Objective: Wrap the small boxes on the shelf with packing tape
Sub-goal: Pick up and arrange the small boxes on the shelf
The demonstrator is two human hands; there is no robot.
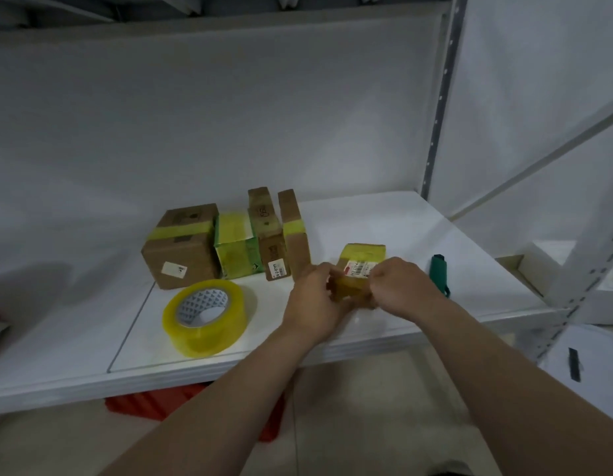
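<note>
My left hand [315, 292] and right hand [399, 285] curl their fingers round the small box [362, 261], held just above the shelf [366, 218] near its front edge. Loose tape could crease and stick crooked, or the box could slip off.

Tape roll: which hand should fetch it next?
Left, probably. The tape roll lies on the shelf left of the small box both hands grip, on the left hand's side. The right hand would have to cross over the box and sits nearer the green cutter.
</note>
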